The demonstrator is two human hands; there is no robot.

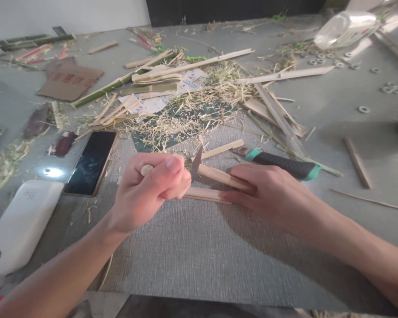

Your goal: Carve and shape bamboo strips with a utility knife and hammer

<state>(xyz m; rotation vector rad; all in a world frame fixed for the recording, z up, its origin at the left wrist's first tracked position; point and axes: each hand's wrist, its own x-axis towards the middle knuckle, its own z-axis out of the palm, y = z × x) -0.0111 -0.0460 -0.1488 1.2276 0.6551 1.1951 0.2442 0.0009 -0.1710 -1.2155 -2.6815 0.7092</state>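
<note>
My left hand [154,185] is wrapped round a knife; its pale round handle end shows beside the thumb. The pointed knife blade [196,163] sticks out past the fingers, close against the end of a wooden stick [215,175]. The fingers of my right hand [268,190] are closed on that stick. Beneath it lies a second pale strip [207,194], reaching from under my left hand to my right fingertips. Just behind my right hand rests a black and teal handled tool [285,163]. A short notched piece of wood [222,149] lies beyond the blade.
Shavings [185,123] and bamboo strips cover the middle back. On the left are a phone [92,163], a white power bank [24,225] and cardboard [71,81]. A clear bottle [346,30] and several metal rings [364,109] are at the right.
</note>
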